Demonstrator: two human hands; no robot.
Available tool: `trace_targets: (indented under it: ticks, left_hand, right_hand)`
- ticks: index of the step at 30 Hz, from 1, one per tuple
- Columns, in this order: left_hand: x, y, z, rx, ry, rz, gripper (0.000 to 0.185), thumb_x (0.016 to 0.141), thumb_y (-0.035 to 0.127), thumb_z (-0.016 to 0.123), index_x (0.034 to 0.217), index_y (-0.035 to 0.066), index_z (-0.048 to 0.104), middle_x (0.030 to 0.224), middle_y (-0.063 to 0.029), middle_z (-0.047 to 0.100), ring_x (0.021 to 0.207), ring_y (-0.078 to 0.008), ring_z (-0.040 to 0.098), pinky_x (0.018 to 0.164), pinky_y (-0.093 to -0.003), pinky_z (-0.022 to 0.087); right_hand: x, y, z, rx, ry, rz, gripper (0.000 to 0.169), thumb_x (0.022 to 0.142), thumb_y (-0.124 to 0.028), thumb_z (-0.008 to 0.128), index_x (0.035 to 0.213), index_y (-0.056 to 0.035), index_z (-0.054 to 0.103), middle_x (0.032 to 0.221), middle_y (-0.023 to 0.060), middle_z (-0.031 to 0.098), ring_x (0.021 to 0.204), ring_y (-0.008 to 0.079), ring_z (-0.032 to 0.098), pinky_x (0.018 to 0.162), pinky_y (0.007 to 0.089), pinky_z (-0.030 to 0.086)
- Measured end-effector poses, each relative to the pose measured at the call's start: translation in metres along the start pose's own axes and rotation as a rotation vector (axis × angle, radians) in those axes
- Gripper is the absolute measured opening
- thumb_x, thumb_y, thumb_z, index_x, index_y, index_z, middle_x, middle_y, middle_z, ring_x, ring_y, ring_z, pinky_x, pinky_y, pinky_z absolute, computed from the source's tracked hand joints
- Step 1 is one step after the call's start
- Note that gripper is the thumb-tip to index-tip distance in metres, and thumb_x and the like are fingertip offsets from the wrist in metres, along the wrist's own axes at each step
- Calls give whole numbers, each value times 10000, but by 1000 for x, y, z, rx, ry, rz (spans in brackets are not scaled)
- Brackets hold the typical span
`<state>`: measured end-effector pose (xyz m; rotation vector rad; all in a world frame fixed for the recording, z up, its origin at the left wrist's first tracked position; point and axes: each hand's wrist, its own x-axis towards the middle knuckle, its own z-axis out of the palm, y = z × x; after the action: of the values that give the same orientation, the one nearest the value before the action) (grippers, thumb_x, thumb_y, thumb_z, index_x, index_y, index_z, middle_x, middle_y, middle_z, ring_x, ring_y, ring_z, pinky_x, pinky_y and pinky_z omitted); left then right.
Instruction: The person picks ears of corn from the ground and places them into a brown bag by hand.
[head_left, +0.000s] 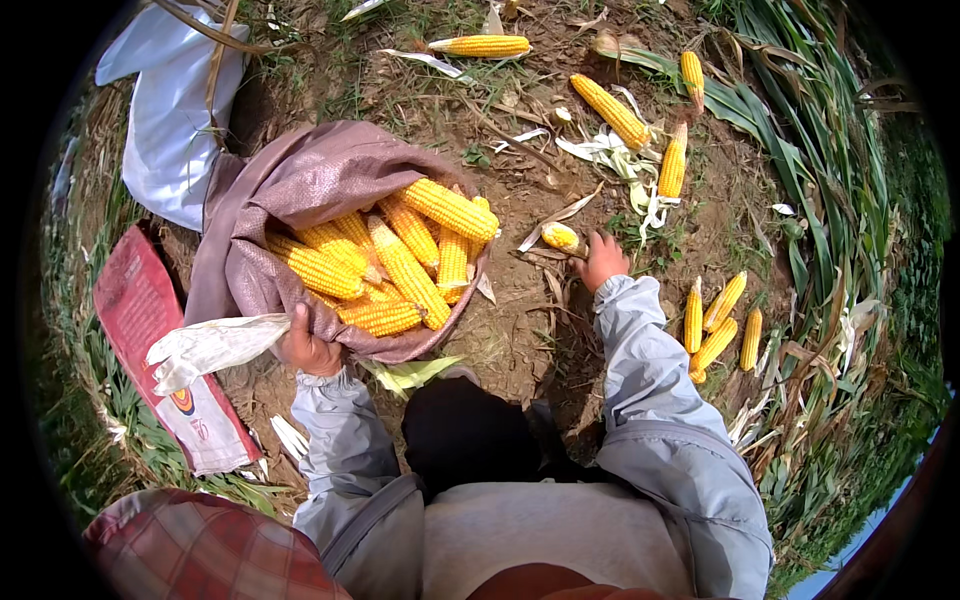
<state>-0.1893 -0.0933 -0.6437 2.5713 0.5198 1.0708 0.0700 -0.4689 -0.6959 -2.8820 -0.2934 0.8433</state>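
Between the fingers and thumb of my left hand (313, 351) is the end of a pale dry corn husk (221, 346), pointing left; whether an ear lies inside is hidden. That hand rests against the near left rim of a brownish-purple woven sack (322, 172). Husked yellow corn ears (405, 274) fill the sack's open mouth. My right hand (604, 261) is down at the ground right of the sack. Its thumb and fingers close around the stalk end of a short, partly yellow corn cob (562, 237).
Several loose ears (709, 330) lie right of my arm, with another ear (611, 112) and husk scraps (611, 154) farther ahead. A white sack (176, 127) and a flat red-and-white bag (169, 337) bearing writing lie left. Cut green stalks (817, 150) line the right side.
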Motion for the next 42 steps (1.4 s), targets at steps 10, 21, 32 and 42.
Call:
trace_targets:
  ticks: [10, 21, 32, 42]
  left_hand:
    - [30, 25, 1, -127, 77, 85, 314, 771, 21, 589, 1085, 30, 587, 838, -158, 626, 708, -259, 598, 705, -329, 471]
    - [34, 28, -16, -433, -124, -621, 247, 840, 165, 595, 967, -47, 610, 779, -96, 607, 644, -161, 568, 575, -301, 474]
    - [82, 86, -25, -253, -188, -820, 429, 809, 205, 613, 1085, -101, 492, 1008, -152, 564, 839, -237, 565, 758, -336, 458]
    - [29, 441, 167, -367, -1104, 91, 509, 755, 85, 614, 1218, -9, 425, 1184, -187, 471, 1099, -328, 445, 940, -376, 346]
  right_hand:
    - [-38, 32, 27, 632, 137, -209, 364, 794, -201, 603, 1096, -17, 517, 971, 198, 581, 907, 357, 559, 777, 409, 434]
    - [-40, 2, -119, 244, 122, -792, 489, 775, -298, 639, 1186, -88, 476, 945, 158, 567, 883, 342, 560, 744, 403, 463]
    - [-223, 458, -4, 490, 466, 674, 484, 745, -240, 677, 1127, 17, 526, 1016, 206, 606, 936, 330, 583, 835, 368, 450]
    - [-139, 505, 16, 37, 282, 738, 613, 626, -396, 743, 1090, -68, 512, 1051, 164, 569, 973, 319, 546, 811, 433, 436]
